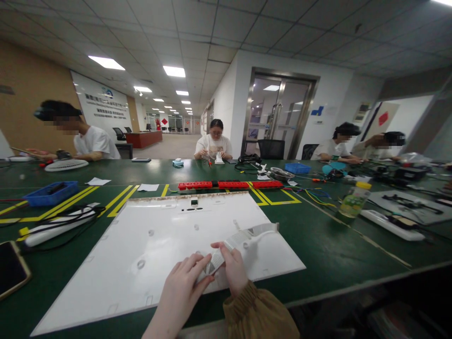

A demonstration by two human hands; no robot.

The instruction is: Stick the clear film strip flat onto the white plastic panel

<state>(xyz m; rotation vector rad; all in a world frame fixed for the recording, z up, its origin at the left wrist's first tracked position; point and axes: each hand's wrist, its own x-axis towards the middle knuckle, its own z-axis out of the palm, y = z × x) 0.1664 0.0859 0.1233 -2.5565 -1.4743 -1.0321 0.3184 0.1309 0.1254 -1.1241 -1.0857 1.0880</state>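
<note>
A long, narrow white-and-grey piece with fine print (231, 242) slants over a large white panel (169, 249). I cannot make out its exact kind. Its far end carries a curled grey part and a white curved strip (259, 239). My left hand (187, 278) grips the near end between thumb and fingers. My right hand (231, 266) is closed round it a little farther up, close beside the left. Part of the near end is hidden by my fingers. Small dark bits (191, 209) lie at the panel's far side.
Beyond the panel runs a red strip (233, 185). A white power strip (63, 225) and a phone (12, 269) lie left; a yellow-capped bottle (354, 202) stands right. Blue trays (51, 194) and cables lie about the green table (328, 268). Several people sit around it.
</note>
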